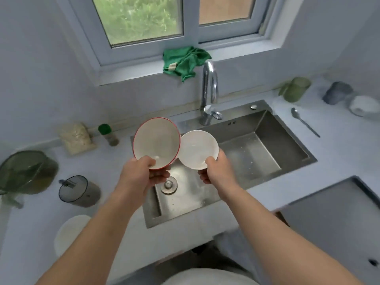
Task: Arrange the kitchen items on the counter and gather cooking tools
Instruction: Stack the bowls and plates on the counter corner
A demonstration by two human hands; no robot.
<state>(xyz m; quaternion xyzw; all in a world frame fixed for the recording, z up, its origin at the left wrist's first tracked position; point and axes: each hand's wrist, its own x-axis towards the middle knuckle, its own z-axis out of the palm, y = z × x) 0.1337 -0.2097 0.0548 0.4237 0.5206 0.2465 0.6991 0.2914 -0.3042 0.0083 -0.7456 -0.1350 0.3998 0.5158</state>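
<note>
faucet (208, 89) rising behind sink (287, 140), bare basin right, jug (79, 191) left

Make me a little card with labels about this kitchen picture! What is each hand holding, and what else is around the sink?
left hand: grips the red-rimmed bowl by its near edge
right hand: grips the white bowl by its near edge
bowls: both empty, side by side above the sink
faucet: behind the bowls, no water visible
green cloth: crumpled on the window sill
spoon: lies on the counter, right of the sink
</note>
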